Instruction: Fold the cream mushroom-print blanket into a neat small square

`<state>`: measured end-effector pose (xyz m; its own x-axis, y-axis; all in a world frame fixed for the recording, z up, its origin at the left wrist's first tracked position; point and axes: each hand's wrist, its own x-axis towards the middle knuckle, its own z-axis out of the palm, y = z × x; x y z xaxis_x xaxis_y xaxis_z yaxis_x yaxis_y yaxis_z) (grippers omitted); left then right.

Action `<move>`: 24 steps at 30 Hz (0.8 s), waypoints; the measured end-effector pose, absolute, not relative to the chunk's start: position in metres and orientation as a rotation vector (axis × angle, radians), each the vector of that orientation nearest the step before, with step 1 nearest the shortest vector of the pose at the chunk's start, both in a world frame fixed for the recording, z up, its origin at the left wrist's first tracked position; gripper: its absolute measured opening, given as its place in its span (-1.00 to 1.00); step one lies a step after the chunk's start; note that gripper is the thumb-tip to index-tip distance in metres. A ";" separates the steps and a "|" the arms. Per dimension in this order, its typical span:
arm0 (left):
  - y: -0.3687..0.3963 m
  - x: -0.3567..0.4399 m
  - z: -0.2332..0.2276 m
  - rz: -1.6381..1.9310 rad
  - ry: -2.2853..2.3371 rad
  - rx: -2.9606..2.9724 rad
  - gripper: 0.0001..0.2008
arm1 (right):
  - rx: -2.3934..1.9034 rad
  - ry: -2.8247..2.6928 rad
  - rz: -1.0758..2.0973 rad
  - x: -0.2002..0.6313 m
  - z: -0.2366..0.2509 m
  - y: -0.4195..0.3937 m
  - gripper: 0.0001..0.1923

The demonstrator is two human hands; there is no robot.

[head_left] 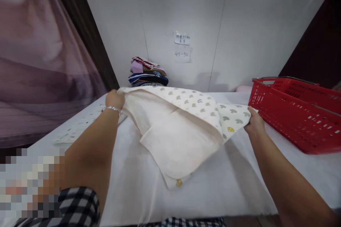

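A white cloth garment (181, 138) printed with grey and yellow mushroom shapes hangs spread between my hands, over the white-covered table (133, 191). My left hand (115, 100), with a bracelet at the wrist, is closed on its upper left corner. At the right, my right hand (255, 120) pinches the other end, near the basket. The garment's plain cream inside faces me, and its printed side folds over the top. Its exact kind is unclear. Left of my left forearm lies another white printed cloth (77, 127), partly hidden by the arm.
A red plastic basket (295, 117) with metal handles stands on the right of the table. Folded clothes (148, 72) are stacked at the back against the grey wall, below paper labels (182, 55), one reading 45-50. A pink curtain (39, 60) hangs at the left.
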<state>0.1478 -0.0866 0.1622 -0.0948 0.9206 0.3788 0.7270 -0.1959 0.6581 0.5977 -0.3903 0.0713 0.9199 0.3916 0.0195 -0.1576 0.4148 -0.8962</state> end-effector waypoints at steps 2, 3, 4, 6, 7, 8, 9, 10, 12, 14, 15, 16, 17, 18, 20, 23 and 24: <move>-0.085 0.129 0.133 1.008 1.855 1.931 -0.78 | -1.125 -0.109 0.403 0.607 0.053 -0.385 -0.90; -0.087 0.122 0.119 0.962 1.850 1.944 -0.79 | -1.157 -0.062 0.458 0.609 0.043 -0.386 -0.87; -0.092 0.117 0.106 0.934 1.832 1.962 -0.80 | -1.196 -0.047 0.502 0.608 0.033 -0.389 -0.85; -0.108 0.115 0.084 0.874 1.764 2.027 -0.80 | -1.277 -0.055 0.586 0.603 0.014 -0.397 -0.84; -0.120 0.117 0.075 0.837 1.706 2.075 -0.79 | -1.313 -0.072 0.632 0.599 0.007 -0.401 -0.84; -0.134 0.122 0.066 0.778 1.606 2.151 -0.76 | -1.352 -0.095 0.679 0.596 0.000 -0.405 -0.83; -0.151 0.128 0.059 0.728 1.492 2.224 -0.74 | -1.389 -0.118 0.713 0.593 -0.005 -0.407 -0.82; -0.170 0.135 0.053 0.698 1.363 2.274 -0.73 | -1.414 -0.142 0.736 0.590 -0.008 -0.409 -0.80; -0.212 0.153 0.042 0.667 1.155 2.309 -0.70 | -1.415 -0.196 0.757 0.585 -0.010 -0.408 -0.72; -0.255 0.173 0.035 0.647 0.935 2.335 -0.68 | -1.371 -0.232 0.722 0.581 -0.005 -0.404 -0.58; -0.274 0.183 0.032 0.637 0.814 2.359 -0.66 | -1.339 -0.251 0.686 0.579 -0.001 -0.402 -0.49; -0.291 0.193 0.030 0.587 0.709 2.385 -0.61 | -1.304 -0.271 0.641 0.578 0.004 -0.401 -0.40; -0.306 0.201 0.028 0.533 0.641 2.415 -0.56 | -1.271 -0.290 0.589 0.578 0.011 -0.401 -0.34; -0.316 0.208 0.027 0.488 0.604 2.440 -0.58 | -1.239 -0.307 0.538 0.578 0.017 -0.402 -0.31; -0.328 0.218 0.026 0.438 0.602 2.449 -0.75 | -1.178 -0.335 0.461 0.581 0.031 -0.409 -0.31; -0.320 0.217 0.031 0.459 0.645 2.354 -0.84 | -1.148 -0.336 0.368 0.591 0.042 -0.431 -0.35; -0.312 0.212 0.036 0.505 0.679 2.295 -0.83 | -1.152 -0.324 0.342 0.596 0.042 -0.441 -0.36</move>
<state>0.2120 -0.3124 0.0355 0.7883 0.5928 0.1647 0.3280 -0.6314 0.7027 0.5955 -0.4409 0.0422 0.9028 0.4237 0.0736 -0.0964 0.3664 -0.9255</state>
